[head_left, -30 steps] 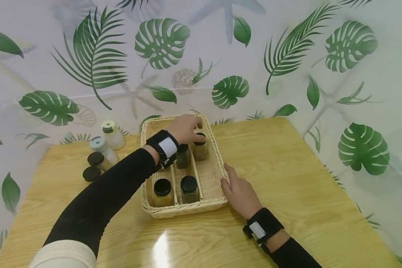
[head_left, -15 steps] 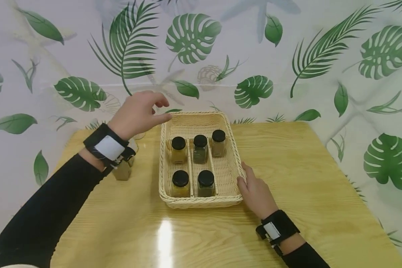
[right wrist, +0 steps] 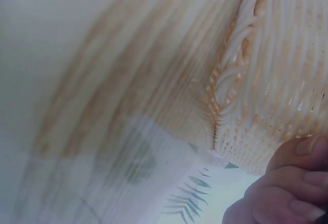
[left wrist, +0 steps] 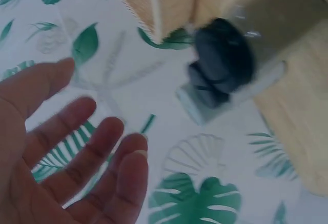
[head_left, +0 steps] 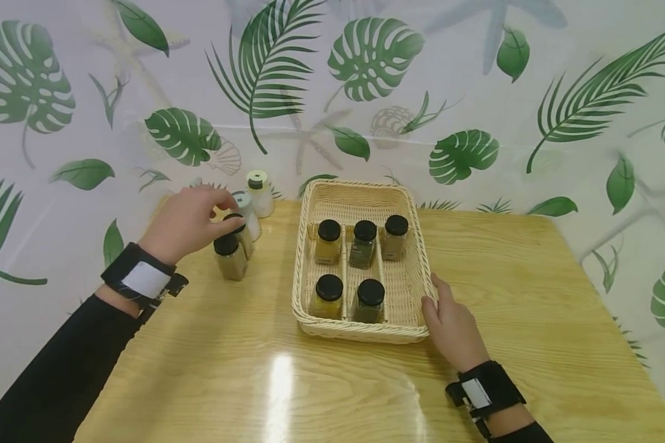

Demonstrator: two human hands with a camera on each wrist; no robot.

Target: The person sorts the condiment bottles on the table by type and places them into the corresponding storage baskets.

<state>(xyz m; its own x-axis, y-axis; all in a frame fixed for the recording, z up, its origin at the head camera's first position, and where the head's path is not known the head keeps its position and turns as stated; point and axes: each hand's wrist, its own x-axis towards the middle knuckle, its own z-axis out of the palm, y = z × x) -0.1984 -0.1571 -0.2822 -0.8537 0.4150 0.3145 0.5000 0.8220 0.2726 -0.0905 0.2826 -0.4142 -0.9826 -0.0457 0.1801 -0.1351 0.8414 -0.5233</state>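
My left hand, fingers spread, hovers by two black-lidded spice jars at the table's left. In the left wrist view, the fingertips stand apart from the nearest jar's black lid. At the right side of a wicker basket, my right hand grips the rim, thumb toward the inside. The right wrist view catches its curled fingers against the woven wall. Several black-capped jars stand upright in the divided basket, among them a brown-filled jar in the right compartment.
Behind the two jars stand a shaker with a pale blue top and one with a yellowish top. A leaf-patterned cloth hangs behind the wooden table.
My left hand has let go of the jar in the basket's right compartment and moved left to the loose jars. My right hand stays on the rim. The head view has turned left.
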